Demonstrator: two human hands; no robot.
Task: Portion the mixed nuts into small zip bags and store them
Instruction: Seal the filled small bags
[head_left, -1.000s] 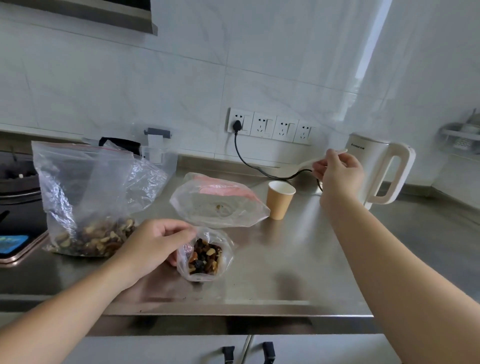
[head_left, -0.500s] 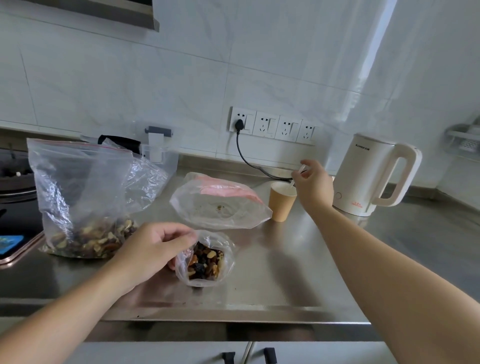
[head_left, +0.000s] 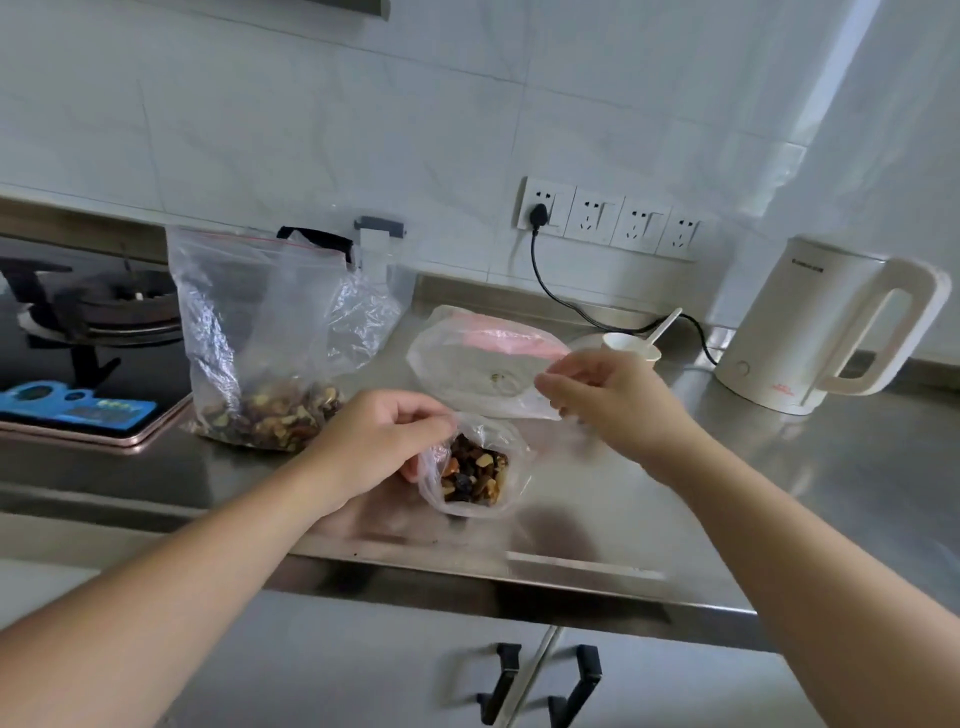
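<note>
Steel counter (head_left: 779, 499): brushed metal under both my arms, front edge nearest me, cabinet doors w/ black handles (head_left: 540, 686) below it.
Small bag (head_left: 470, 467): clear zip bag, mouth open and facing up, standing on the counter between my hands; mixed nuts + dark dried fruit fill its lower part.
L hand (head_left: 374, 441): fingers curled, pinching the small bag's left rim at the top, thumb and fingertips together on the plastic.
R hand (head_left: 608, 400): just right of and a bit behind the small bag, fingers curled w/ thumb and forefinger pinched together; looks like it has thin clear plastic, but can't tell if that's the small bag's rim or the flat pack behind.
Flat pack (head_left: 483, 369): clear plastic w/ a pink strip at the back, lying flat just behind the small bag, partly behind my R hand.
Big bag (head_left: 249, 332): large clear zip bag w/ red seal line, standing upright at left, mixed nuts heaped in its bottom; more crinkled clear plastic behind it.
Paper cup (head_left: 631, 349): behind my R hand, white spoon (head_left: 665, 325) leaning in it, handle tilted up to the right.
Kettle (head_left: 826, 327): cream electric, far right, handle facing right, black cord running to the wall sockets (head_left: 608, 218).
Stove (head_left: 93, 312): gas burner at far left, blue item on its front edge.
</note>
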